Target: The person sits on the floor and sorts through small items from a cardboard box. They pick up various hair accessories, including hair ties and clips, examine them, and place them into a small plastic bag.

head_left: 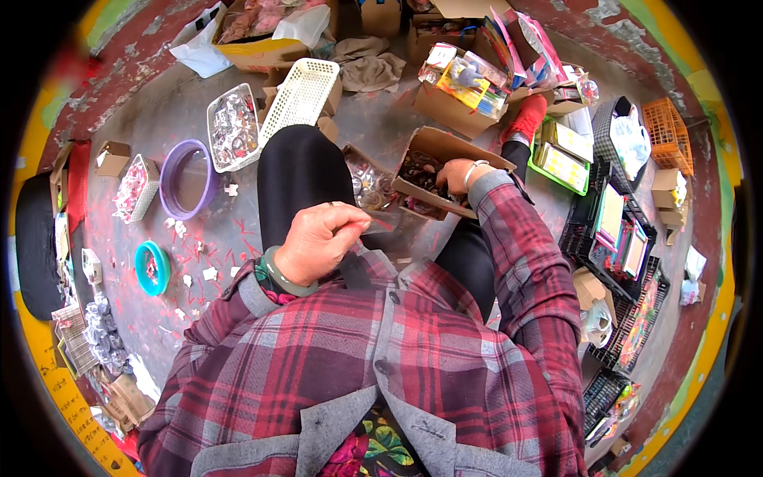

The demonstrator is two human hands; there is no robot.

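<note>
My left hand (314, 245) is closed in front of my body, thumb and forefinger pinching what looks like a small clear plastic bag (383, 226) with a reddish edge. Between my legs, my right hand (458, 175) reaches down into an open cardboard box (477, 149). Its fingers are bent together among small dark brown pieces (420, 169), and what they hold is hidden. Left of this box, against my knee, lies a container of small shiny wrapped packets (372, 184).
Ahead stand a white basket (300, 97), a basket of clear packets (233, 127) and a full cardboard box (455, 109). To the left are a purple basin (187, 180) and a turquoise bowl (151, 268). A green tray (586, 168) and black crates (608, 230) line the right. Scraps litter the floor.
</note>
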